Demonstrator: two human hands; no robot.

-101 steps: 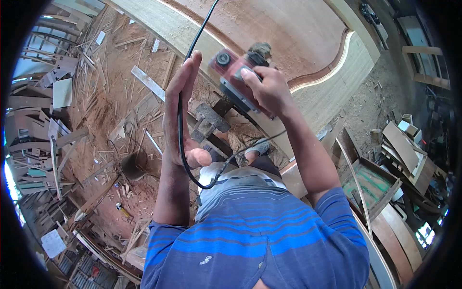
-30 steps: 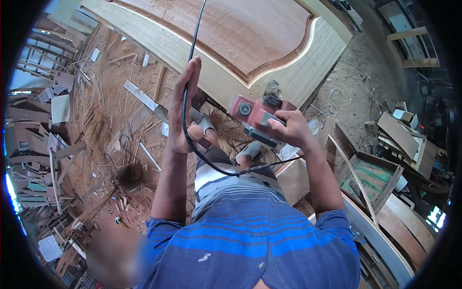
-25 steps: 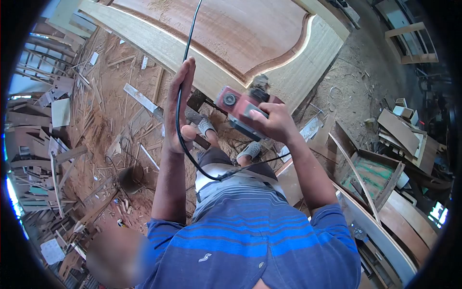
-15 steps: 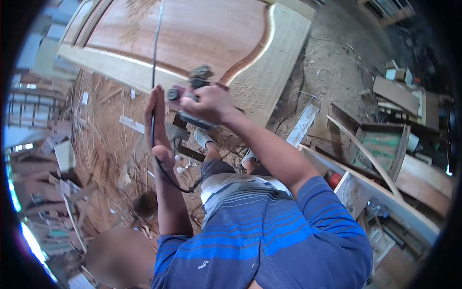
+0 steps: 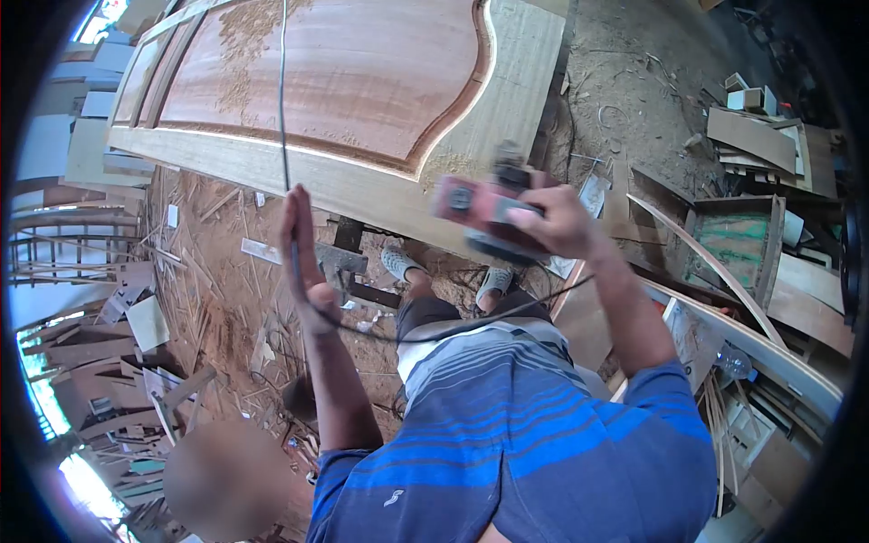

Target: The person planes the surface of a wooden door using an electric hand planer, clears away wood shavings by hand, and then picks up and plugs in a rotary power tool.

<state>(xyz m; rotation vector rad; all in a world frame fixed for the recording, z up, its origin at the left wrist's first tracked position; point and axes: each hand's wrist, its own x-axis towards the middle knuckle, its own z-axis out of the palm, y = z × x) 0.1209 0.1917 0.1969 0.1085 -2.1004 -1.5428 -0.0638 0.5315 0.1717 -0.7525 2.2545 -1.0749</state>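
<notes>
In the head view, my right hand (image 5: 563, 222) grips a red and black electric planer (image 5: 484, 210), blurred by motion. It hangs off the near right corner of the panelled wooden door (image 5: 362, 77), apart from it. My left hand (image 5: 303, 249) is raised left of my legs, its fingers straight and held flat together. A dark power cord (image 5: 284, 109) comes down across the door, runs along my left palm and past the thumb, then loops in front of my waist towards the right. Wood shavings (image 5: 244, 50) lie on the door's panel.
Scrap wood (image 5: 213, 308) and sawdust cover the floor at left. A blurred round shape (image 5: 226, 480) is at lower left. To the right stand a wooden frame (image 5: 733, 244), a long board (image 5: 706, 262), stacked offcuts (image 5: 751, 140) and a plastic bottle (image 5: 735, 362).
My right hand has swung the planer to the right, from over the door's near edge to its right corner. The cord now stretches across my waist. My left hand stays raised.
</notes>
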